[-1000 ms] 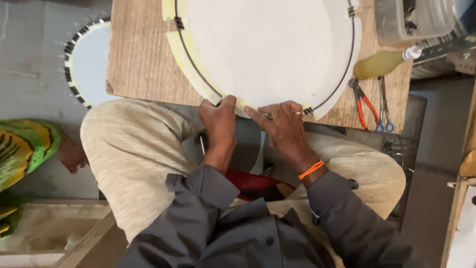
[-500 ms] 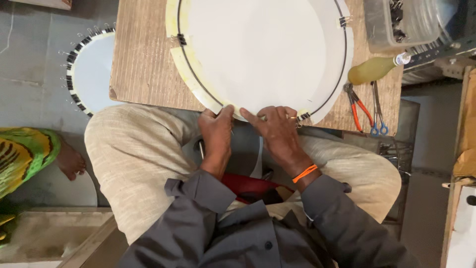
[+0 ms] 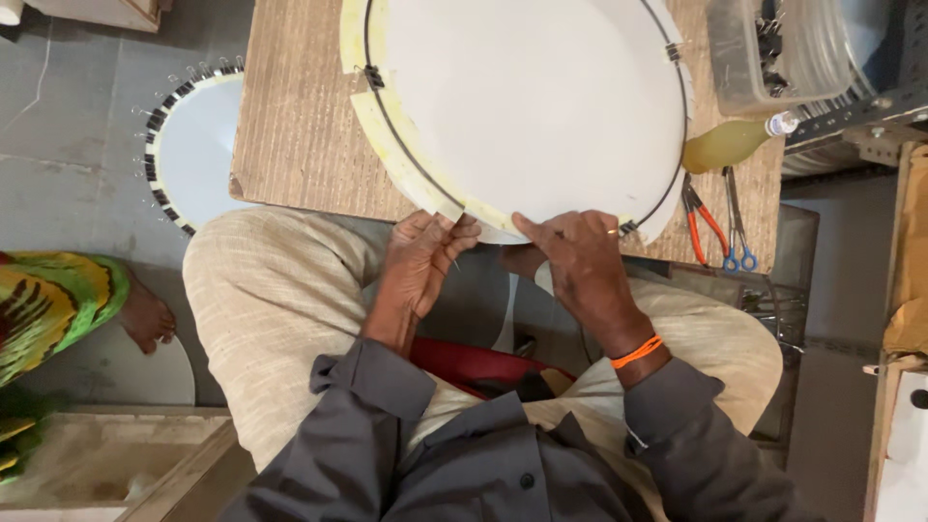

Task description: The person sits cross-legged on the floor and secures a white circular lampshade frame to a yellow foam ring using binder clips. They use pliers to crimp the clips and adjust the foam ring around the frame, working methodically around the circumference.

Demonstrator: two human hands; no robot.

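A seated person works the near rim of a large white disc (image 3: 527, 97) lying flat on a wooden board (image 3: 300, 135), just ahead of both sets of fingers. The left hand (image 3: 420, 261) pinches the cream edging strip (image 3: 401, 159) at the disc's near edge; the right hand (image 3: 580, 261) presses nearly closed fingers on the rim beside it, equally near.

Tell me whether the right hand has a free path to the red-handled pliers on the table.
Probably yes: the right hand rests on the white disc's near rim, and the pliers lie just beside it on bare table, nothing between.
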